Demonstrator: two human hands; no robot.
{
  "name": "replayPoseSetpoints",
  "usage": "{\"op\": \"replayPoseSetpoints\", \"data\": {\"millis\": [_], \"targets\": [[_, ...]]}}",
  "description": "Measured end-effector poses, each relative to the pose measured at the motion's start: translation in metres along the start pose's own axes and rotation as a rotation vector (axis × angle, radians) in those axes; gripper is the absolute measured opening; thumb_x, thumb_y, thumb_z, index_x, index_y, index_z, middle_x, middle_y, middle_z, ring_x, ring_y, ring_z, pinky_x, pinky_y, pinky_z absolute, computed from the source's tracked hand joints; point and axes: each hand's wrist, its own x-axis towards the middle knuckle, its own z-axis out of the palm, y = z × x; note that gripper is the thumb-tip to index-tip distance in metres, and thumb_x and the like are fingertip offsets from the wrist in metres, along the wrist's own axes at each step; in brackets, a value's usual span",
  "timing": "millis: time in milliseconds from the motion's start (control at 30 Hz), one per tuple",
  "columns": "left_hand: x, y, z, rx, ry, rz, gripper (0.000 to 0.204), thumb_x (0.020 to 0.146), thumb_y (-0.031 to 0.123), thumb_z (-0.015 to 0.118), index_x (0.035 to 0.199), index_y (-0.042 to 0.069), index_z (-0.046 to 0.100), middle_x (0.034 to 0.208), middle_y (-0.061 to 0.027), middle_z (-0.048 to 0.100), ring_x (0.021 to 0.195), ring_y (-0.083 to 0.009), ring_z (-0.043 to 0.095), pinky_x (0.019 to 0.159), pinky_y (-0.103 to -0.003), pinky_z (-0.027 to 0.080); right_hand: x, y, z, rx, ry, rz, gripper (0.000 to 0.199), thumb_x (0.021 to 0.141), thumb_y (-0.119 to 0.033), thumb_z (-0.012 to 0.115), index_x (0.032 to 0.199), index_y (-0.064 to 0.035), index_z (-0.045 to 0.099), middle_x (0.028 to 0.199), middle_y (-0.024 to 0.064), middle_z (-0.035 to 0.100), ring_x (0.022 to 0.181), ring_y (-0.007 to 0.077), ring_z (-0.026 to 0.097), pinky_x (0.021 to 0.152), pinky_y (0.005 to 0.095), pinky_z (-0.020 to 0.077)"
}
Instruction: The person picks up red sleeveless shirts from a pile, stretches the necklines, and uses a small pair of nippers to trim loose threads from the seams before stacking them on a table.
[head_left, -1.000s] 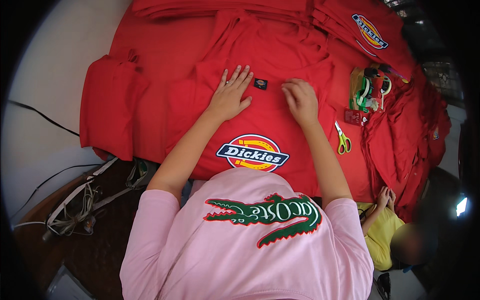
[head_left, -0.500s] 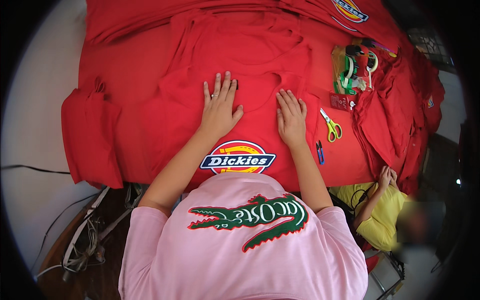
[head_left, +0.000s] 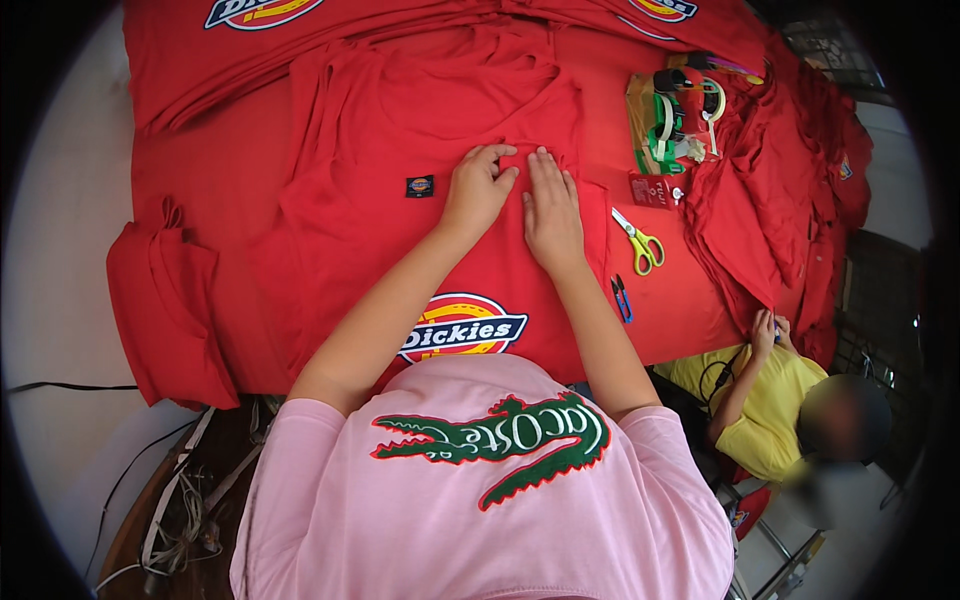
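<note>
A red shirt (head_left: 370, 230) lies spread on the table before me, its round neckline toward the far side. A small dark label (head_left: 419, 187) sits below the neckline, and a colourful oval logo patch (head_left: 466, 326) lies close to my body. My left hand (head_left: 478, 188) rests at the neckline's right side, fingers bent together over a bit of its cloth. Just right of it, my right hand (head_left: 553, 212) lies flat on the shirt, fingers stretched out. The two hands nearly touch at the fingertips.
Yellow-handled scissors (head_left: 642, 245) and blue thread snips (head_left: 622, 298) lie right of the shirt. Beyond them stands a box of tape rolls (head_left: 668, 135). Red garments are heaped at right (head_left: 755, 200), folded at left (head_left: 165, 300) and stacked behind. A person in yellow (head_left: 760, 415) sits at the lower right.
My left hand has moved right along the neckline, uncovering the label, and its fingers have bent. My right hand has slid a little away from me. The view has shifted slightly.
</note>
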Motion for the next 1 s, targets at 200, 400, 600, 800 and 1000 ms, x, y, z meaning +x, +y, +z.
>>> {"op": "replayPoseSetpoints", "data": {"millis": [200,400,600,800,1000], "targets": [[-0.008,-0.001,0.007,0.307,0.131,0.282,0.037,0.088,0.007,0.072,0.125,0.005,0.069,0.106,-0.0113,0.062,0.083,-0.0252,0.063,0.077,-0.038,0.053,0.007,0.006,0.015,-0.346,-0.044,0.123,0.061,0.104,-0.033,0.050,0.159,-0.0081,0.038,0.167,0.0105,0.034,0.154,0.0326,0.031,0.124,0.0598,0.0187],[-0.021,0.005,-0.022,0.436,0.016,0.398,0.039,0.090,0.015,0.073,0.129,0.011,0.069,0.119,-0.0116,0.061,0.100,-0.0289,0.064,0.092,-0.040,0.051,0.029,0.029,0.010,-0.317,-0.082,0.038,0.059,0.106,-0.035,0.047,0.160,-0.0130,0.037,0.168,0.0084,0.031,0.154,0.0321,0.030,0.121,0.0637,0.0218],[-0.080,-0.004,-0.135,0.607,-0.074,0.364,0.045,0.090,0.023,0.077,0.132,0.011,0.067,0.134,-0.0110,0.058,0.120,-0.0305,0.059,0.110,-0.046,0.041,0.012,0.018,-0.006,-0.202,0.020,0.035,0.062,0.106,-0.028,0.052,0.162,-0.0108,0.032,0.170,0.0138,0.026,0.157,0.0328,0.024,0.124,0.0584,0.0179],[-0.193,-0.042,-0.187,0.883,-0.126,0.366,0.061,0.095,0.038,0.070,0.149,0.016,0.054,0.161,-0.0130,0.042,0.152,-0.0325,0.033,0.124,-0.053,0.025,-0.095,-0.039,-0.017,-0.078,-0.119,-0.004,0.069,0.104,-0.032,0.055,0.162,-0.0053,0.029,0.170,0.0161,0.025,0.158,0.0319,0.023,0.126,0.0507,0.0195],[-0.214,-0.076,-0.220,1.154,0.189,0.170,0.074,0.098,0.051,0.061,0.160,0.017,0.039,0.169,-0.0110,0.030,0.157,-0.0364,0.023,0.126,-0.060,0.013,-0.123,-0.026,-0.014,-0.237,-0.182,-0.054,0.074,0.104,-0.043,0.054,0.162,-0.0061,0.029,0.170,0.0134,0.027,0.157,0.0298,0.024,0.127,0.0503,0.0202]]}}
